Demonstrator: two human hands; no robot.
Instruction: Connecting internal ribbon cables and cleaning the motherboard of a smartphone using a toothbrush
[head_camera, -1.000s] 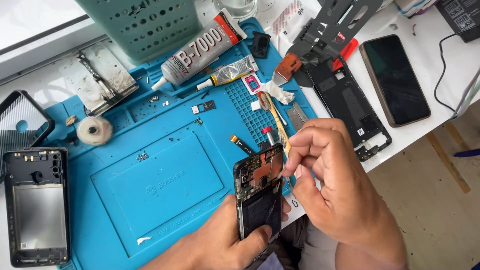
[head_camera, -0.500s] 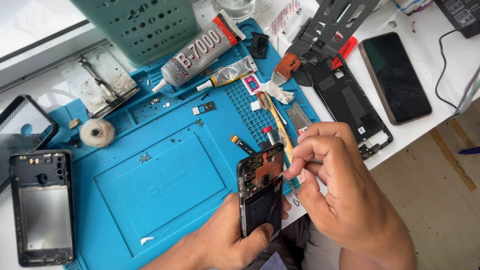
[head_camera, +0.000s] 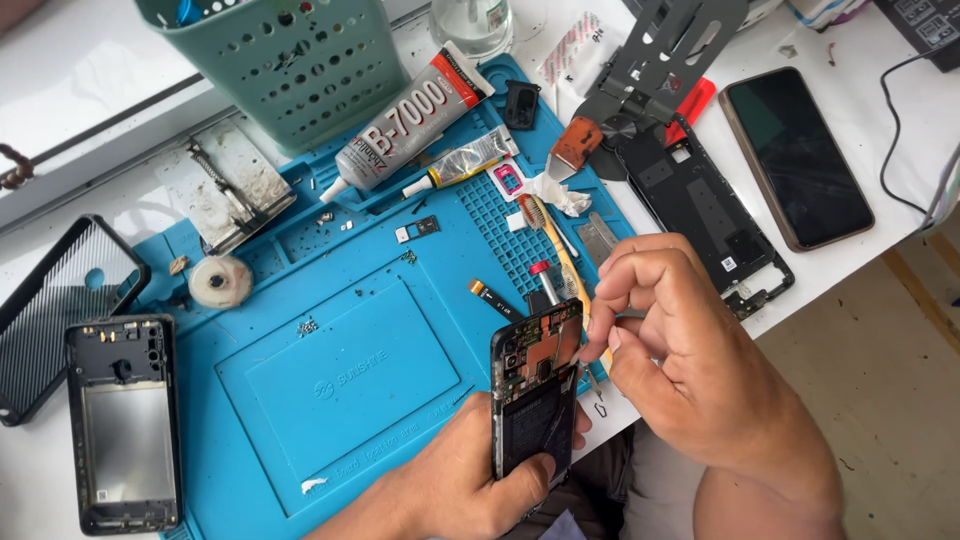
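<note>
At the far left of the white tabletop (head_camera: 90, 85), a dark ribbed phone case (head_camera: 60, 310) is seen beside a stripped phone frame (head_camera: 125, 425) lying flat with its inside up. A small roll of tape (head_camera: 220, 282) rests at the left edge of the blue repair mat (head_camera: 340, 380), and a green perforated basket (head_camera: 275, 60) stands behind the mat. A large glue tube (head_camera: 410, 120) and a smaller tube (head_camera: 460, 165) are laid slantwise on the mat's upper part. Near the mat's front edge, the opened phone (head_camera: 535, 395) is held upright by the left hand (head_camera: 470, 480), whose fingers are wrapped round its lower half; circuit board and battery are exposed toward the camera. Just to its right, the right hand (head_camera: 690, 350) is closed in a pinch on a thin tool (head_camera: 590, 375), whose tip is set at the phone's upper right edge; the tool's kind cannot be told. A toothbrush (head_camera: 550, 245) lies on the mat behind the hands. Farther right, a black back frame (head_camera: 705, 215) and a dark-screened phone (head_camera: 795, 155) lie on the tabletop.
</note>
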